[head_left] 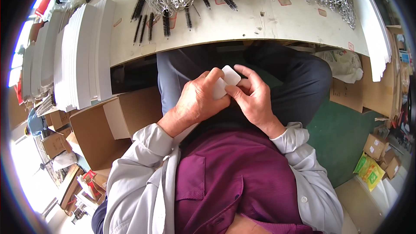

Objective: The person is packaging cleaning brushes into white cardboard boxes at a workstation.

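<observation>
Above my lap, just below the table's near edge, both hands hold a small white item (231,75) with rounded corners, possibly a narrow box end or flap. My left hand (195,97) is wrapped round it from the left, fingers curled. From the right, my right hand (255,97) pinches its lower side with the thumb, while the forefinger stretches out past it. Much of the item is hidden by the fingers, so its full shape cannot be made out.
Wire-handled cleaning brushes (166,24) with black bristles heap along the table (242,21). White flat cartons (82,56) stand stacked at left, above an open cardboard box (93,130). More white cartons (375,30) sit at the right edge, near a plastic bag (342,65).
</observation>
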Tool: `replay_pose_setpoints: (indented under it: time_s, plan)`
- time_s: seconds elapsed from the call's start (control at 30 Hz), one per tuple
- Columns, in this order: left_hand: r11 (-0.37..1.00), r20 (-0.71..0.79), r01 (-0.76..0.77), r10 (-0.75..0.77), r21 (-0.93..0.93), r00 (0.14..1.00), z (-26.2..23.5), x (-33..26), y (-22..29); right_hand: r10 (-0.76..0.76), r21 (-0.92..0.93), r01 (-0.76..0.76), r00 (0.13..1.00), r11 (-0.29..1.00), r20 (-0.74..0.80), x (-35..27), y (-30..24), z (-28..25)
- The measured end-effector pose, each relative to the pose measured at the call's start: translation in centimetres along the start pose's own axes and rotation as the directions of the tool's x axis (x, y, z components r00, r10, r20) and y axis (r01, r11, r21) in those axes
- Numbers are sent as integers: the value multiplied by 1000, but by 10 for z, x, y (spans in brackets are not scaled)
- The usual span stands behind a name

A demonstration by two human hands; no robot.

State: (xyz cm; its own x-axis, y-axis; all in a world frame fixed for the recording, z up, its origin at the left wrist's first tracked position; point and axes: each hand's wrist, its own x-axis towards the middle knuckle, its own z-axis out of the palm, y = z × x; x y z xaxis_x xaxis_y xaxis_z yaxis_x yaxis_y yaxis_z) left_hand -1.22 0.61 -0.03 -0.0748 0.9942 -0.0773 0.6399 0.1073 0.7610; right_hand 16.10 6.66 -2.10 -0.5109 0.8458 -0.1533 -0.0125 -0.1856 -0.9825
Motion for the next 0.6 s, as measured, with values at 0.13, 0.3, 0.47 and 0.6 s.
replay_pose_setpoints:
  time_s: [0.13,0.3,0.47,0.6]
  plan:
    - [998,-28,54,-54,-10,998,7,-4,1,-209,-270,224,974,937,81,0,2,1]
    - [996,-77,71,-75,-50,994,8,-7,5,-465,-449,479,873,754,150,7,2,1]
    - [988,-77,150,-152,-39,985,10,-10,8,5,-129,-2,1000,992,24,2,-4,0]
    - [986,-77,158,-155,42,985,13,-11,5,-16,-102,22,998,995,57,2,-3,4]
